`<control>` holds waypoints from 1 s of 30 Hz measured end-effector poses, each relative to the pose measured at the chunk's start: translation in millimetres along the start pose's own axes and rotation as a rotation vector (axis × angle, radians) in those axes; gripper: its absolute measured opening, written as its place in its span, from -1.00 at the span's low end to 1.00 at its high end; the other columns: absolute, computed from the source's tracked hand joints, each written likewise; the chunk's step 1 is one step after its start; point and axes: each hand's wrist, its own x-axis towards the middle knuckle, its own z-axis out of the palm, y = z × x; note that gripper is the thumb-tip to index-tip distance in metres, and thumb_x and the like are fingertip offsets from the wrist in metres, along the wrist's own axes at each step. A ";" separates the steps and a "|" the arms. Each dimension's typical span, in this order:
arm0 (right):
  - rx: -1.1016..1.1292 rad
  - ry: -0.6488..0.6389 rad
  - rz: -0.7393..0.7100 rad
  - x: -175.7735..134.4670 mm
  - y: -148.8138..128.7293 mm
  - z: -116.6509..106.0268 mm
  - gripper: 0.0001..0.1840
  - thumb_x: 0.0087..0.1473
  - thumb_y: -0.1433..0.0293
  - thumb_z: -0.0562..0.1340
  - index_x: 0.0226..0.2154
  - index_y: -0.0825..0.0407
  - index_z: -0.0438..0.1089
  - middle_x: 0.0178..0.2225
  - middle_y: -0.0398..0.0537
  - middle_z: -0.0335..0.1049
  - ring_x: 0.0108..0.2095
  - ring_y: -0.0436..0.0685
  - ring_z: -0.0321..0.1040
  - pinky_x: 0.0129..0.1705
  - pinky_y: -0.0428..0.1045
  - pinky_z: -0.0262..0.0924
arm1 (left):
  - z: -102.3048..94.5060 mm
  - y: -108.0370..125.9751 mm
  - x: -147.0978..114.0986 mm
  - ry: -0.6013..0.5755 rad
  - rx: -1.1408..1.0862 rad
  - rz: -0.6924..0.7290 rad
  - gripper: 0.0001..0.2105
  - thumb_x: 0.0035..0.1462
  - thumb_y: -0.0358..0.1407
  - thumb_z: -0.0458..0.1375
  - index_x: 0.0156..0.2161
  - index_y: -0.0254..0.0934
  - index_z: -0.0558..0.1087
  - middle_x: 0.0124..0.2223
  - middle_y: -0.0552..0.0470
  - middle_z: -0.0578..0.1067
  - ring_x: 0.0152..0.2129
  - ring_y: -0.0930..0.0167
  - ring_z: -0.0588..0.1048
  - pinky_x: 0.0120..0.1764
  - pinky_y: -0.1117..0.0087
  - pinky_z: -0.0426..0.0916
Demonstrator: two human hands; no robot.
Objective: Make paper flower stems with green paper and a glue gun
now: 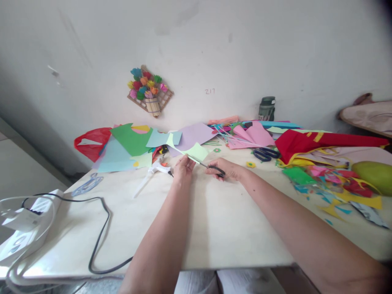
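Note:
Light green paper is pinched in my left hand, its cut shape rising up and to the left above the fingers. My right hand grips a pair of scissors by the dark handles. The scissor blades point left and lie against the paper beside my left fingertips. Left of my left hand, a white glue gun rests on the table. Beyond my right hand lie a small yellow paper flower and a second pair of scissors with dark blue handles.
Coloured paper sheets and a red plastic bag line the back left. Paper scraps, red cloth and a green fruit-like object occupy the right. A power strip with a black cable sits at left.

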 end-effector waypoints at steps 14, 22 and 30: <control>0.010 0.028 -0.048 0.7 -1.7 1.7 -0.63 -0.21 0.14 0.24 -0.62 0.08 0.14 -0.77 -0.30 0.08 -0.80 -0.18 -0.06 -0.78 -0.20 -0.15 | -1.0 0.8 -0.2 0.014 0.008 0.007 -0.96 -0.09 -0.48 0.13 -0.47 -0.35 0.36 -0.52 0.06 0.44 -0.56 0.50 0.45 -0.36 0.41 0.38; 0.015 0.040 -0.023 0.0 -4.3 3.0 -0.63 -0.23 0.15 0.25 -0.62 0.08 0.14 -0.78 -0.31 0.07 -0.81 -0.18 -0.08 -0.79 -0.20 -0.16 | -1.4 0.5 1.0 0.035 0.015 0.009 -0.96 -0.09 -0.47 0.13 -0.48 -0.34 0.34 -0.58 0.09 0.40 -0.59 0.50 0.45 -0.36 0.39 0.39; 0.016 0.046 -0.031 1.0 -3.2 3.8 -0.66 -0.23 0.17 0.25 -0.58 0.09 0.19 -0.77 -0.31 0.07 -0.80 -0.18 -0.08 -0.80 -0.21 -0.17 | -1.9 1.0 1.4 0.036 0.008 0.008 -0.96 -0.09 -0.48 0.12 -0.48 -0.34 0.34 -0.58 0.10 0.39 -0.62 0.53 0.43 -0.40 0.44 0.39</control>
